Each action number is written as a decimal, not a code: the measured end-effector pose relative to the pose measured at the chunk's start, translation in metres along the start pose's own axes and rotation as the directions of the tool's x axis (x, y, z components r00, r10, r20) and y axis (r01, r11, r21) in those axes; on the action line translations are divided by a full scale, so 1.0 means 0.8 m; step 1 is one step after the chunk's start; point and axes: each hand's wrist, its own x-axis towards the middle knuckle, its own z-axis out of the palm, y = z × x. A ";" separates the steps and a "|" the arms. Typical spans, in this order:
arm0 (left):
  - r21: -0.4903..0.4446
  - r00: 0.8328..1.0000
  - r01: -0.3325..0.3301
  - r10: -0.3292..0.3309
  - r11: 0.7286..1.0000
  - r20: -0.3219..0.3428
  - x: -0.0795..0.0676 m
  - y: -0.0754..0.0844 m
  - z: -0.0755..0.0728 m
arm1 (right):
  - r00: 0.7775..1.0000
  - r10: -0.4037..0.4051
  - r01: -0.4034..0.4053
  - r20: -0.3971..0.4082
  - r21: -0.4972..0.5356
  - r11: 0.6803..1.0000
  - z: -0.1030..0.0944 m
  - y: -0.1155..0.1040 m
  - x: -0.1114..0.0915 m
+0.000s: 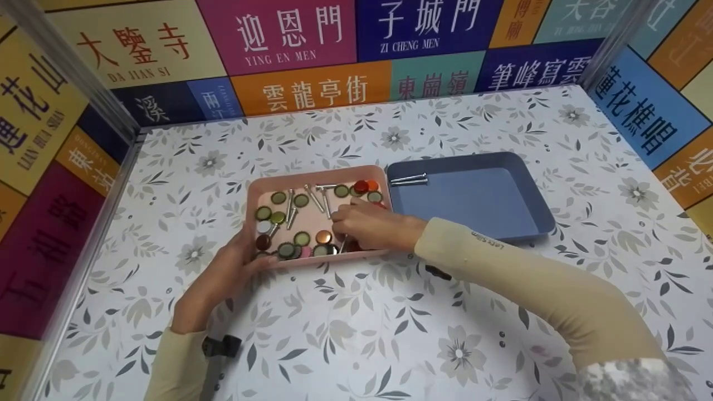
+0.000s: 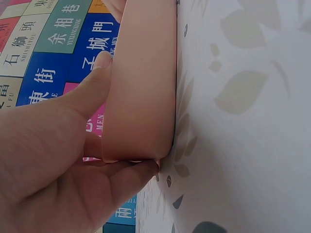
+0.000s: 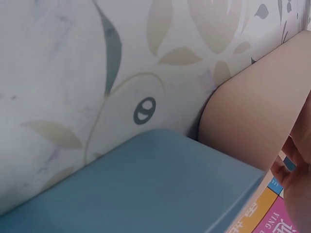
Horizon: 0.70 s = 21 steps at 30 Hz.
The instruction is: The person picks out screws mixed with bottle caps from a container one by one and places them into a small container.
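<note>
A pink tray [image 1: 312,177] holds several bottle caps [image 1: 301,239] and several silver screws [image 1: 315,199]. My left hand [image 1: 237,259] grips its near left corner; in the left wrist view the thumb lies along the rim and the other fingers bend round the tray's end. Inside the tray's right part is my right hand [image 1: 365,224], fingers curled down, with a silver screw [image 1: 343,244] showing below them and seemingly pinched. Its fingertips are hidden in the head view. In the blue tray [image 1: 473,206], two silver screws [image 1: 409,180] lie by the left wall.
The two trays stand side by side on a table [image 1: 345,312] covered in a leaf and flower print. Panels with large lettering [image 1: 295,33] rise along the back and both sides. My right forearm passes over the table in front of the blue tray.
</note>
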 end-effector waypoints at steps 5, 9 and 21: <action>0.014 1.000 -0.003 0.003 1.000 -0.005 0.000 0.000 0.001 | 0.999 0.028 -0.028 -0.016 0.004 1.000 -0.003 0.001 -0.001; 0.015 1.000 0.027 -0.027 1.000 0.003 0.000 0.000 0.001 | 0.998 0.040 -0.040 -0.046 0.012 0.999 -0.004 0.004 -0.002; 0.002 1.000 0.022 -0.022 1.000 0.011 0.002 0.000 0.001 | 0.987 0.036 -0.041 -0.156 -0.026 0.999 -0.011 0.020 -0.019</action>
